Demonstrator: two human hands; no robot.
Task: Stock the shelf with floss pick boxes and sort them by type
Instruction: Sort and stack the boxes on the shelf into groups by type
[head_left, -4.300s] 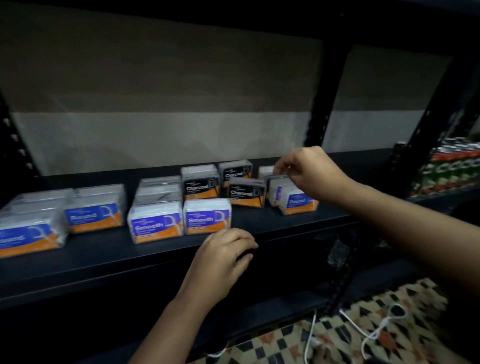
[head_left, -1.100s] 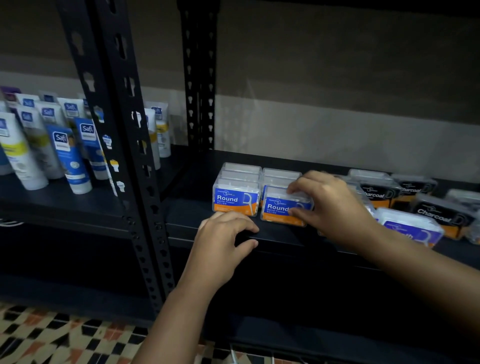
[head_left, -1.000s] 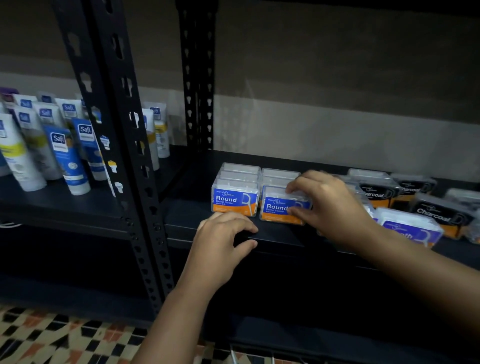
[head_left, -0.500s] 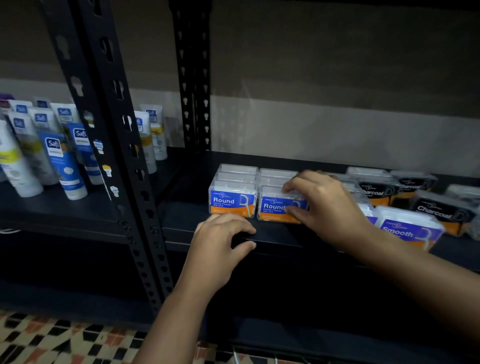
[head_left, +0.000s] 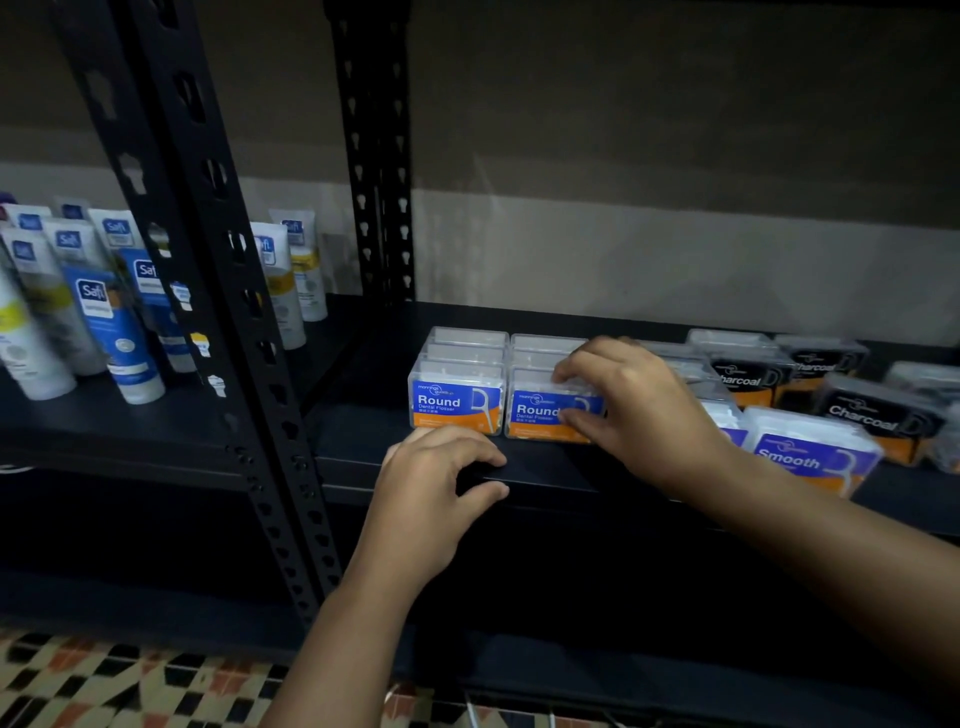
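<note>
Head view, right hand (head_left: 639, 410): the front right Round box (head_left: 550, 413) is pinched, fingers (head_left: 571, 369) curled over its top, thumb on its label.
Head view, left hand (head_left: 436, 478): the shelf (head_left: 363, 441) front edge is gripped; no box is held.
Where the boxes are: both Round rows sit near the front lip, touching; the left Round box (head_left: 457, 402) is alongside.
Risk, tipping: the light box may be toppled or dragged off the lip if pulled forward.
Risk, neighbours: the Smooth box (head_left: 810, 457), just under the right wrist, may be knocked askew; the Charcoal boxes (head_left: 878, 410) behind may be nudged.
</note>
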